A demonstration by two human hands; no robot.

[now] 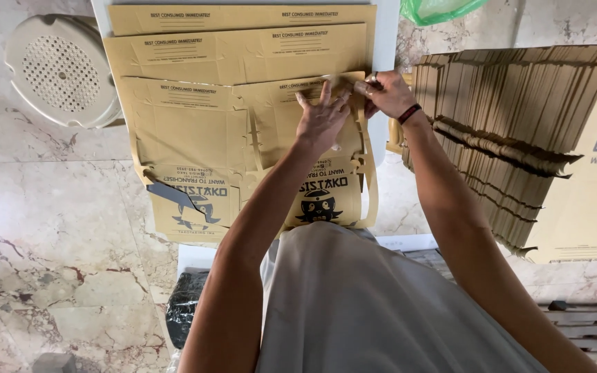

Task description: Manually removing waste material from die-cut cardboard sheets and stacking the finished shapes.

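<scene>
Several flat brown cardboard box blanks [195, 124] lie overlapped on a white table, each die-cut with printed panels. My left hand [323, 121] presses flat, fingers spread, on the top right blank [281, 103]. My right hand [385, 93] pinches that blank's upper right edge between thumb and fingers. A dark band sits on my right wrist. The lower panel of the blank carries a dark cartoon print [319, 204] just in front of my grey shirt.
A tall stack of flat cardboard blanks [513, 131] leans at the right. A cream plastic stool [60, 69] stands on the marble floor at the upper left. A green plastic bag [437, 10] shows at the top. A black wrapped bundle [184, 307] lies below the table.
</scene>
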